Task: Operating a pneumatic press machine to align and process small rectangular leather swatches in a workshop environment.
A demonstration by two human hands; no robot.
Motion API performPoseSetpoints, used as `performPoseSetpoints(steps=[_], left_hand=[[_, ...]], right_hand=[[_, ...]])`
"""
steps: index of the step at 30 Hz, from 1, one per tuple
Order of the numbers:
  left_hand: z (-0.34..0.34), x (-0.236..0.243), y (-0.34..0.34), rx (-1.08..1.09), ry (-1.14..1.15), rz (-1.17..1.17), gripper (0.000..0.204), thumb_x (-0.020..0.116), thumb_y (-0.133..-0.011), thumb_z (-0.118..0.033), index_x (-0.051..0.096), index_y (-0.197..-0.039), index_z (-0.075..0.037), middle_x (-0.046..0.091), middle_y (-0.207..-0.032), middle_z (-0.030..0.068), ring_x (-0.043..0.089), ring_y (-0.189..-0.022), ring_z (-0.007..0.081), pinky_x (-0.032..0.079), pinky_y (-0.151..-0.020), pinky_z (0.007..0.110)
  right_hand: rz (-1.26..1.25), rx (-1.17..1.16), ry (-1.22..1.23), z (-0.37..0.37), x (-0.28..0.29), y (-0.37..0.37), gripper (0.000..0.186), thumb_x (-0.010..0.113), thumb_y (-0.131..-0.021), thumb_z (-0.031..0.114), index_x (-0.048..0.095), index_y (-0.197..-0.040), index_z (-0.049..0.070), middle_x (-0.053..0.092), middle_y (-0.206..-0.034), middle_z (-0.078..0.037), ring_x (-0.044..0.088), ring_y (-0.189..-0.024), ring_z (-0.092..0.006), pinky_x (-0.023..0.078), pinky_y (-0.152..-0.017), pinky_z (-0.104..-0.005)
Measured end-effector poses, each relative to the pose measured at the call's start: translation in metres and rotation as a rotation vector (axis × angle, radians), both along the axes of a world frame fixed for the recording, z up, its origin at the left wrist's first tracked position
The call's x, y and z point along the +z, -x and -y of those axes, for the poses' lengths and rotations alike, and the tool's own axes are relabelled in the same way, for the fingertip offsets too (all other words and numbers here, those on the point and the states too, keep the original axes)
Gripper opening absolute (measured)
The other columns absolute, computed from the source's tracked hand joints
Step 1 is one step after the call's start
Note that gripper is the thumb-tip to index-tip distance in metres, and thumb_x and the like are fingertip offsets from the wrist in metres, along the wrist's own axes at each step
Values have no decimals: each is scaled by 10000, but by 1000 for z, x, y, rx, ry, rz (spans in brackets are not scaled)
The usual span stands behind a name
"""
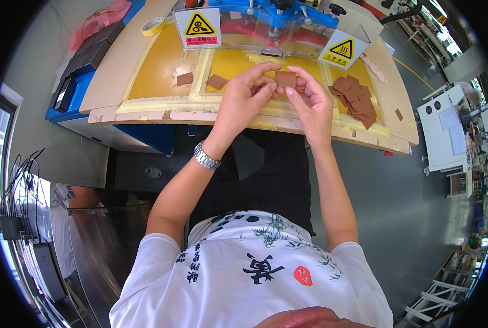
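Between my fingertips, above the front of the worktable, is a small brown rectangular piece point(285, 80) that looks like leather. My left hand point(245, 97) pinches its left edge, a metal watch on that wrist. At the opposite edge my right hand point(313, 101) grips it with thumb and fingers. Two similar brown pieces lie on the yellow work surface point(156, 74) to the left, one a squarish piece point(184, 79) and one a tilted piece point(217, 82). A loose pile of brown pieces point(356, 100) is just right of my right hand.
A blue machine point(304, 15) with a clear guard stands at the back, flanked by a left warning sign point(198, 30) and a right warning sign point(339, 50). Yellow tape point(153, 26) lies back left. Dark boxes point(88, 52) line the table's left side.
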State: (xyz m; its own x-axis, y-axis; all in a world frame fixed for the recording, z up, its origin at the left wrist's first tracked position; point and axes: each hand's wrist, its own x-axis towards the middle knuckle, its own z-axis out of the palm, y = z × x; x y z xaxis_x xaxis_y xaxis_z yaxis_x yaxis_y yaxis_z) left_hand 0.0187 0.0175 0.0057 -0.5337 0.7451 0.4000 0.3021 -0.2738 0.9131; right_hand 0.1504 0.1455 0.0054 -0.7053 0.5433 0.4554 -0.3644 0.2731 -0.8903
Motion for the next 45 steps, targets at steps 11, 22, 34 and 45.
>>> performPoseSetpoints(steps=[11, 22, 34, 45], left_hand=[[0, 0, 1, -1, 3, -8, 390, 634, -1078, -11, 648, -1468, -8, 811, -1001, 56, 716, -920, 74, 583, -832, 249], [1, -1, 1, 3, 15, -6, 401, 639, -1079, -12, 647, -1480, -19, 811, -1007, 57, 721, -929, 74, 582, -835, 249], [2, 2, 0, 5, 24, 4, 415, 644, -1072, 2, 637, -1486, -16, 808, -1030, 57, 746, -969, 83, 585, -850, 248], [1, 1, 0, 0, 14, 8, 407, 644, -1070, 9, 638, -1476, -10, 802, -1030, 57, 746, -974, 87, 582, -858, 247]], right_hand=[[14, 5, 13, 0, 1, 0, 434, 656, -1037, -66, 661, -1463, 18, 734, -1155, -69, 705, -1054, -122, 563, -988, -301], [28, -3, 9, 0, 0, 0, 430, 662, -1046, -53, 663, -1466, 37, 724, -1154, -56, 681, -1048, -115, 558, -982, -300], [24, -3, 10, 1, 0, 0, 433, 672, -1039, -62, 665, -1460, 37, 727, -1148, -56, 692, -1051, -116, 560, -979, -297], [9, 4, 3, 0, 0, 0, 427, 678, -1037, -60, 664, -1454, 33, 733, -1155, -64, 713, -1058, -119, 564, -966, -291]])
